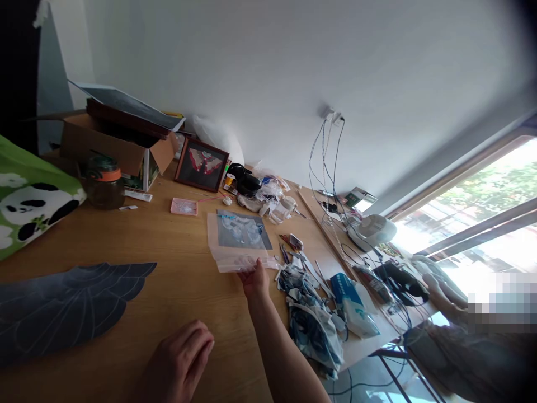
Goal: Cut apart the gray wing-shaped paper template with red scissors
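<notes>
My right hand (255, 281) grips the near edge of a translucent, pinkish plastic bag (213, 238), thumb on top and fingers underneath. A dark grey rectangular piece (251, 238) with pale bluish-white shapes and a turquoise strip shows in or on the bag; which of the two I cannot tell. Lower down, my left hand (184, 355) is held over the tabletop, closed with its fingers curled together, and nothing shows in it. To its left lies a dark grey wing-shaped piece (79, 305) with pale curved lines.
A pink tray (184, 206), a framed butterfly (202, 164), a jar (104, 182) and a cardboard box (104, 143) stand farther back on the wooden table (176, 296). At right lie crumpled blue-white fabric (310, 324), a tissue pack (352, 305) and cables; another person's arm (440, 294) is beyond.
</notes>
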Tool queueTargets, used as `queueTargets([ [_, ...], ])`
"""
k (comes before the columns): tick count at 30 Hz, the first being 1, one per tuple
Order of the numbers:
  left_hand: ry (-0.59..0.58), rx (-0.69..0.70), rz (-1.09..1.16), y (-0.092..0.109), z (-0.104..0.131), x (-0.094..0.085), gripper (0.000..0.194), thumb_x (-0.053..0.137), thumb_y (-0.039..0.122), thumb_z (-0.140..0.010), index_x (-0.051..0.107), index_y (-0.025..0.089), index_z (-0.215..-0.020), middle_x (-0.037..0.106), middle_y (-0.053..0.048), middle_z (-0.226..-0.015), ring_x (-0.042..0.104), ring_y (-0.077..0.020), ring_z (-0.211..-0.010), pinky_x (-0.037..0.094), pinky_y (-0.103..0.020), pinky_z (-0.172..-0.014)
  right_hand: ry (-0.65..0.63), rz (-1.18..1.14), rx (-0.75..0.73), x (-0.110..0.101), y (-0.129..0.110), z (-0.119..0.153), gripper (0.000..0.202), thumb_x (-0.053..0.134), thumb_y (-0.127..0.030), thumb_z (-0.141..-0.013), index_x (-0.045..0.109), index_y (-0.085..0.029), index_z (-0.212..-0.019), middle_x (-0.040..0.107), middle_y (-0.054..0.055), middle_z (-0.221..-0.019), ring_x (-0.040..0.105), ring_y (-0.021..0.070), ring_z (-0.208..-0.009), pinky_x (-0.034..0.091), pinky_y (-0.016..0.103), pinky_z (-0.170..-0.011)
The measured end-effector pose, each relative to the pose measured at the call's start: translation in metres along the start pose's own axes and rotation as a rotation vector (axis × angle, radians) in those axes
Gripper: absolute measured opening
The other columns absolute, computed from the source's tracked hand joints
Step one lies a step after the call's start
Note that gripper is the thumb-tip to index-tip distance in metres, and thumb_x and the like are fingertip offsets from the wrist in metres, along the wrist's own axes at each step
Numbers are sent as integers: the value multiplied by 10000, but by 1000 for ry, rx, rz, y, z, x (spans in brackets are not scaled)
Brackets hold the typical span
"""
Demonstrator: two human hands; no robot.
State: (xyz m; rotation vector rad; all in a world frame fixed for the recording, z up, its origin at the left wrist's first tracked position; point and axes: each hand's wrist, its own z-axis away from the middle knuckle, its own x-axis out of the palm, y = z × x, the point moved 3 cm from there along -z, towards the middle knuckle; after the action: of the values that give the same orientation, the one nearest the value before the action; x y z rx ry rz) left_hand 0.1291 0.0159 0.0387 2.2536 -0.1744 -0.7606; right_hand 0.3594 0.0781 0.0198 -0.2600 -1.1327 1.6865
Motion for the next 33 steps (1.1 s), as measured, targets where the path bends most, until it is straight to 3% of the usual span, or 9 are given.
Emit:
queueTargets([
  [4,-22,2,-11,-1,-1,1,119,464,152,-956,534,233,-905,612,12,-786,635,-112,-680,491,-200,-645,-85,94,126,-8,4,10,407,332,-496,-991,558,-163,-930,717,86,-745,728,214,-689,581,315,-620],
  [10,5,-2,-7,-3,1,2,107,468,169,-957,548,236,-936,617,10,-794,637,-109,-675,493,-189,-641,-223,344,223,-24,-2,31,442,280,-525,-1003,496,-142,-961,733,158,-831,737,233,-654,575,331,-572],
  [13,10,-12,-12,-4,1,2,97,479,184,-956,558,241,-953,628,9,-816,646,-108,-686,498,-182,-647,-296,532,212,-38,-11,41,427,449,-521,-954,550,-107,-941,737,191,-815,720,234,-588,551,308,-501],
  [16,2,-26,-15,-3,1,0,85,488,202,-955,563,242,-954,636,8,-826,654,-110,-700,505,-178,-656,-314,752,81,-59,-29,41,328,652,-401,-857,628,-76,-897,727,139,-708,670,190,-495,490,235,-425],
  [20,-22,-41,-6,-2,1,0,95,481,207,-958,568,242,-946,636,8,-821,657,-114,-711,508,-183,-670,-133,1030,-247,-82,-71,14,185,604,-301,-900,644,-122,-923,698,36,-728,610,111,-505,462,187,-446],
  [23,-27,-32,-3,-4,2,3,106,476,199,-957,572,240,-942,637,3,-822,655,-119,-715,505,-187,-664,-5,1256,-407,-84,-103,-23,187,573,-297,-943,643,-143,-1022,684,64,-991,657,142,-784,552,266,-673],
  [27,-17,-37,-36,-8,1,6,106,481,177,-950,567,236,-936,631,4,-814,646,-118,-705,499,-194,-657,3,1552,-460,-70,-125,-73,262,589,-323,-947,607,-182,-1167,601,83,-1228,615,208,-1051,534,406,-893],
  [33,0,-80,-106,-12,-2,3,158,436,139,-950,546,229,-881,621,7,-780,640,-119,-678,498,-198,-636,-78,1893,-459,-47,-127,-117,301,593,-330,-944,589,-173,-1201,598,87,-1230,615,219,-1057,534,423,-896],
])
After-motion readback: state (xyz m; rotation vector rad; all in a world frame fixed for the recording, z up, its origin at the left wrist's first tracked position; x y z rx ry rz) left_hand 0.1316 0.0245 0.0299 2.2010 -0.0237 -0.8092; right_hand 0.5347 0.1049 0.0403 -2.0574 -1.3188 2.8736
